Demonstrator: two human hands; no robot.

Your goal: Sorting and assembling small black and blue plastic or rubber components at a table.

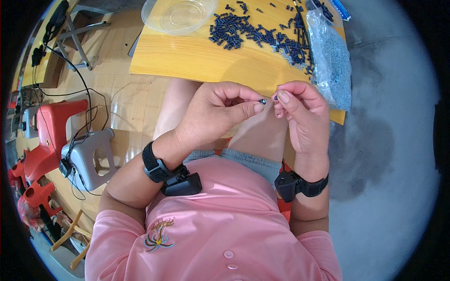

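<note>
Over my lap, just off the near edge of the yellow table [187, 58], my two hands face each other a short gap apart. My left hand [218, 107] pinches a small dark piece with a shiny end [263, 101] between thumb and forefinger. Closed in a pinch as well, my right hand [303, 110] has a tiny dark piece [276, 98] at its fingertips, mostly hidden by the thumb. A heap of small black plastic parts [229, 30] spreads across the table beyond my hands, with tiny silvery pieces [283, 52] among them.
A round clear plastic tub [178, 16] stands at the table's far left. Along its right edge lies a clear bag of small silvery pieces [333, 65]. Red stool [51, 136], grey stool [93, 157] and loose black cables [89, 89] are on the floor to the left.
</note>
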